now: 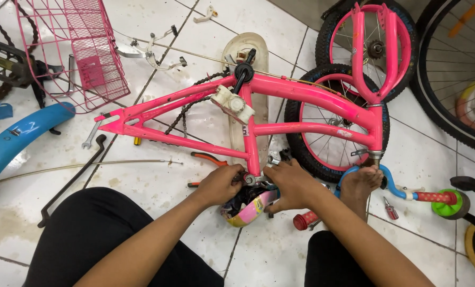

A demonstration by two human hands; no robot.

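A pink child's bicycle frame lies on the white tiled floor, its seat tube pointing toward me. My left hand and my right hand both grip the metal clamp at the seat tube's near end, just above a pink and yellow saddle. A loose black chain hangs along the frame. My bare foot rests by the head tube. A white pedal sticks up from the crank.
A pink wire basket stands upper left, a blue mudguard at left. A spanner, orange-handled pliers, a black rod and a cable lie on the tiles. Wheels and blue handlebars with a red grip lie right.
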